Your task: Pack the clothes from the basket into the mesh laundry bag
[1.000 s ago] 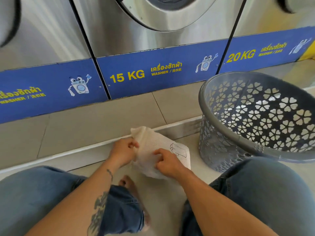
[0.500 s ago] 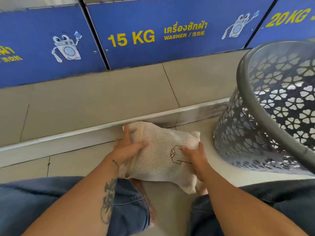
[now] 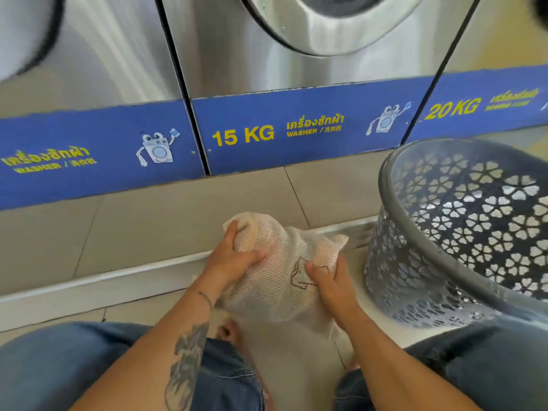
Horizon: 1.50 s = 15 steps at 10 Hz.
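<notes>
Tiled floor (image 3: 166, 221): both hands, left hand (image 3: 229, 262) and right hand (image 3: 332, 280), clutch the bulging white mesh laundry bag (image 3: 281, 262).

Both hands (image 3: 234, 262) (image 3: 332, 280) clenched, forearms converging forward
</notes>
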Each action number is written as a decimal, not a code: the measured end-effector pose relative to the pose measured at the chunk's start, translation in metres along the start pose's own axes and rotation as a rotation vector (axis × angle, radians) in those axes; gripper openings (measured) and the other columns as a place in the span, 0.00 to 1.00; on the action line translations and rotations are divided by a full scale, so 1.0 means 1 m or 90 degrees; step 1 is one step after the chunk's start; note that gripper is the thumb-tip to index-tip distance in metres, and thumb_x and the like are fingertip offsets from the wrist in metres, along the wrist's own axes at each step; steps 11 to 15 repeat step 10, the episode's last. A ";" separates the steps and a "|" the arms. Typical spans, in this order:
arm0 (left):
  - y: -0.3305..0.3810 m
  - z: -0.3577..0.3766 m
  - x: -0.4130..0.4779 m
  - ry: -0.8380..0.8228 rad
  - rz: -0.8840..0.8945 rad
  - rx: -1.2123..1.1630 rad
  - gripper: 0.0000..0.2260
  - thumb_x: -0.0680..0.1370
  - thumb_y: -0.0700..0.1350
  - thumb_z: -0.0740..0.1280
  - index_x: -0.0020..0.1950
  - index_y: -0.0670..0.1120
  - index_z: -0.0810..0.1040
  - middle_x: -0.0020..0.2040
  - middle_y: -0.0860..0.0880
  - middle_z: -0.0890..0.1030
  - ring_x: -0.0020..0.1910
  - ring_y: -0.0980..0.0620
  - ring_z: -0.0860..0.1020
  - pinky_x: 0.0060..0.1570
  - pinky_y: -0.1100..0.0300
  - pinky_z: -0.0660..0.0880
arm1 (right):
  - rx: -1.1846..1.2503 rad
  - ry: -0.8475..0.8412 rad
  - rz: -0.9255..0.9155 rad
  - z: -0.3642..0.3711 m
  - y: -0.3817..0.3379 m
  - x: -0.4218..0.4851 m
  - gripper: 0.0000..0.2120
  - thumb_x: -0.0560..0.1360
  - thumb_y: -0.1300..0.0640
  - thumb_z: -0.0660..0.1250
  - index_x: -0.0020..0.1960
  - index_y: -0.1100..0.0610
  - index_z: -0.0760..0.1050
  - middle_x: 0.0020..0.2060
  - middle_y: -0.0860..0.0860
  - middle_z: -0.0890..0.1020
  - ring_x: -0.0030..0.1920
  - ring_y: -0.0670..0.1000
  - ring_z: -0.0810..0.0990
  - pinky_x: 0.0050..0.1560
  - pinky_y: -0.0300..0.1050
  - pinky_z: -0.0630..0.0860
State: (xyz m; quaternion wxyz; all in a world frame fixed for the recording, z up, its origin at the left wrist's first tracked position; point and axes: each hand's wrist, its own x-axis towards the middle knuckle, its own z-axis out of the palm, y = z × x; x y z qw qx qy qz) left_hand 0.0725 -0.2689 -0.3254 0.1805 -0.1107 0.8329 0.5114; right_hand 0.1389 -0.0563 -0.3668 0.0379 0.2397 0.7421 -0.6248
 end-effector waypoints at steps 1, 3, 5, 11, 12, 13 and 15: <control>0.038 -0.035 -0.009 0.049 0.073 -0.017 0.46 0.60 0.62 0.75 0.75 0.66 0.58 0.72 0.54 0.69 0.67 0.47 0.71 0.67 0.46 0.68 | -0.025 0.026 -0.105 -0.004 -0.055 0.004 0.35 0.73 0.45 0.76 0.75 0.45 0.63 0.61 0.44 0.77 0.62 0.52 0.76 0.63 0.53 0.72; 0.097 -0.089 0.014 0.078 0.159 -0.036 0.37 0.74 0.54 0.71 0.78 0.60 0.55 0.67 0.53 0.71 0.58 0.51 0.71 0.57 0.54 0.68 | -0.077 0.008 -0.197 0.004 -0.164 0.048 0.37 0.73 0.45 0.75 0.76 0.43 0.62 0.61 0.48 0.79 0.59 0.54 0.77 0.63 0.50 0.73; 0.097 -0.082 0.114 0.037 0.104 -0.011 0.40 0.70 0.60 0.72 0.77 0.61 0.56 0.67 0.55 0.72 0.64 0.48 0.73 0.65 0.50 0.68 | -0.183 -0.004 -0.150 0.026 -0.185 0.157 0.42 0.75 0.43 0.72 0.82 0.45 0.52 0.72 0.56 0.73 0.69 0.61 0.73 0.69 0.54 0.69; 0.140 -0.120 0.141 -0.050 0.022 0.565 0.21 0.69 0.58 0.61 0.61 0.57 0.72 0.59 0.52 0.78 0.57 0.47 0.78 0.54 0.50 0.76 | -0.468 -0.111 0.035 0.012 -0.238 0.182 0.34 0.81 0.41 0.61 0.82 0.48 0.53 0.75 0.61 0.65 0.76 0.62 0.65 0.75 0.53 0.62; 0.140 -0.120 0.141 -0.050 0.022 0.565 0.21 0.69 0.58 0.61 0.61 0.57 0.72 0.59 0.52 0.78 0.57 0.47 0.78 0.54 0.50 0.76 | -0.468 -0.111 0.035 0.012 -0.238 0.182 0.34 0.81 0.41 0.61 0.82 0.48 0.53 0.75 0.61 0.65 0.76 0.62 0.65 0.75 0.53 0.62; 0.140 -0.120 0.141 -0.050 0.022 0.565 0.21 0.69 0.58 0.61 0.61 0.57 0.72 0.59 0.52 0.78 0.57 0.47 0.78 0.54 0.50 0.76 | -0.468 -0.111 0.035 0.012 -0.238 0.182 0.34 0.81 0.41 0.61 0.82 0.48 0.53 0.75 0.61 0.65 0.76 0.62 0.65 0.75 0.53 0.62; 0.140 -0.120 0.141 -0.050 0.022 0.565 0.21 0.69 0.58 0.61 0.61 0.57 0.72 0.59 0.52 0.78 0.57 0.47 0.78 0.54 0.50 0.76 | -0.468 -0.111 0.035 0.012 -0.238 0.182 0.34 0.81 0.41 0.61 0.82 0.48 0.53 0.75 0.61 0.65 0.76 0.62 0.65 0.75 0.53 0.62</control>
